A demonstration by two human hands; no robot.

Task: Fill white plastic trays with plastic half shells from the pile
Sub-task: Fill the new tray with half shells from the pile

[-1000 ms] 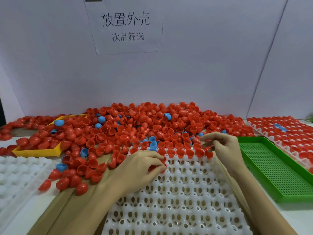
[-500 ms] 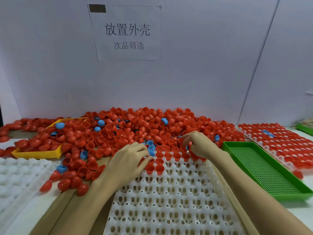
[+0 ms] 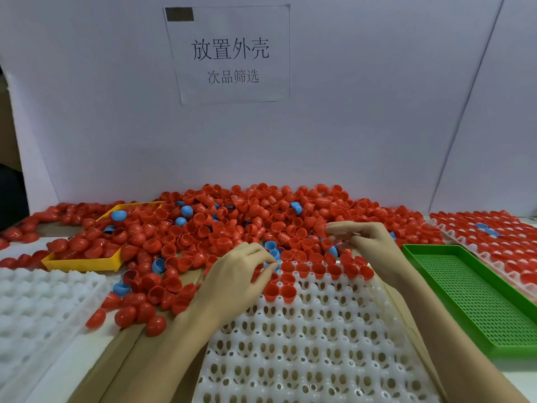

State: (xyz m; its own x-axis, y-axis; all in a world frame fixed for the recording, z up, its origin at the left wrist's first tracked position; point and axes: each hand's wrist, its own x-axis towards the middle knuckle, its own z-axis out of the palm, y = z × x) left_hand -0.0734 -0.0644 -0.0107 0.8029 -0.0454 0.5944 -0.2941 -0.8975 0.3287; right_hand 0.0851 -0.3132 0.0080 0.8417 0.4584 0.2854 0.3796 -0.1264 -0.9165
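Observation:
A big pile of red half shells, with a few blue ones mixed in, lies along the back wall. In front of me is a white plastic tray whose far row holds red shells, with a few more just behind it. My left hand is at the tray's far left corner, thumb and fingers pinched around a red shell. My right hand hovers over the pile's near edge with its fingers bent. What it holds, if anything, is hidden.
A yellow tray half buried in shells sits at the left, and another white tray lies nearer. A green mesh tray is on the right, with a shell-filled tray beyond it. Cardboard lies under the centre tray.
My left hand moved from the tray up to the pile's edge and now pinches at the tray's corner. My right hand shifted left along the far row, then lifted slightly over the pile.

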